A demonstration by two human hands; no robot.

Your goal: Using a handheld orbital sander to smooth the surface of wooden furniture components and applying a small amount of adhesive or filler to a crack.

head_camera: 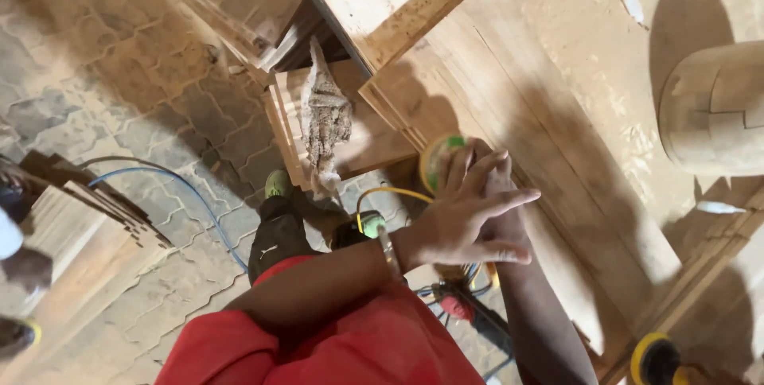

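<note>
Left hand point(465, 222) spreads open-fingered over the right hand point(497, 214), whose grip is hidden, so I cannot tell, pressing the yellow-and-green sander point(438, 158) at the near edge of the long plank point(549, 154) — best kept flat, pressure even.

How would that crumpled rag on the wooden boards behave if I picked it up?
The rag looks crumpled and dusty, so it is probably floppy and light, and may shed dust. It lies loose on the stacked boards, so it should lift freely without rolling or tipping.
</note>
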